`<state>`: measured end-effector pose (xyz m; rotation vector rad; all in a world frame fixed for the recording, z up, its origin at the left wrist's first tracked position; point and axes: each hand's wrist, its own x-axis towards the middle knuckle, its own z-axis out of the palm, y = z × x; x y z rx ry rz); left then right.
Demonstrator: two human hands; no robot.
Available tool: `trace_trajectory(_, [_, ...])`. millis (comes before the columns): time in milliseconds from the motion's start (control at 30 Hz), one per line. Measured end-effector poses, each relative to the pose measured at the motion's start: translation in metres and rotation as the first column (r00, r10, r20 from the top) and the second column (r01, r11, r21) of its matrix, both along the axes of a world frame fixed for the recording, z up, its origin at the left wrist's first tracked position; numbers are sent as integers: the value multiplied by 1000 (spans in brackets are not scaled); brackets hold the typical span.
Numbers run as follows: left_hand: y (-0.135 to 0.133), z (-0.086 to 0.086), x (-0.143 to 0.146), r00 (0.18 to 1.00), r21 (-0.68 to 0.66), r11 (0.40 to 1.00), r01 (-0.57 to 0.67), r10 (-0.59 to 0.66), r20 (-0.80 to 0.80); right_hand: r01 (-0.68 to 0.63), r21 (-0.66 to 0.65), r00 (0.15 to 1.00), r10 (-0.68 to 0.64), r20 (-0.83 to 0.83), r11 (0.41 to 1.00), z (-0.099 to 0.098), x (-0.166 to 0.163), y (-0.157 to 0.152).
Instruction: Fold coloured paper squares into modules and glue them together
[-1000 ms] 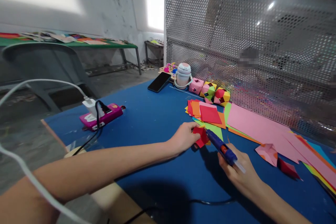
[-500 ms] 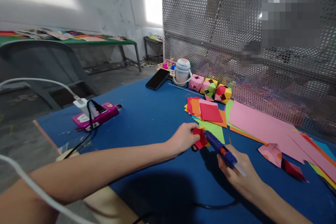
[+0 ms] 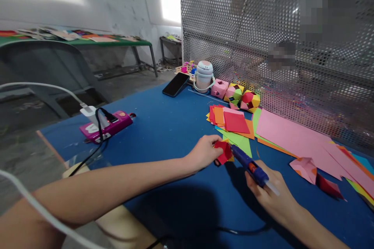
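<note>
Pinched in my left hand [image 3: 204, 151] is a small folded paper piece [image 3: 223, 153], mostly red with yellow edges. My right hand [image 3: 271, 186] is wrapped round a blue hot glue gun [image 3: 247, 163], whose nozzle points at the paper piece, close to its right side. A clear glue stick [image 3: 273, 188] sticks out of the gun's back end. Just behind lie a pile of red and orange paper squares [image 3: 236, 122] and a lime green sheet [image 3: 241, 143]. To the right rest a folded pink paper piece [image 3: 304, 169] and a dark red one [image 3: 329, 186].
Along the metal mesh screen [image 3: 233, 15] stand several folded paper balls [image 3: 250, 101], a lidded flask [image 3: 204, 76] and a phone [image 3: 175, 84]. Large pink sheets [image 3: 292, 136] lie right. A purple power strip [image 3: 119, 123] with plugged-in cables sits left. The gun's black cord [image 3: 242, 232] crosses the front.
The glue gun's nozzle has drawn slightly right, away from the paper piece. My left hand keeps its hold, and the whole view has shifted a little.
</note>
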<state>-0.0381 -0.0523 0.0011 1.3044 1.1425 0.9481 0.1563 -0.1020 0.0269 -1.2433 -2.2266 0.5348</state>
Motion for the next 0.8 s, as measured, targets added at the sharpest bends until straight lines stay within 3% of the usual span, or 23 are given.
trace_trajectory(800, [-2,-4,-2,999,-29,1000,7,-6,33,-32,31,999,32,-4,999,-6,1,2])
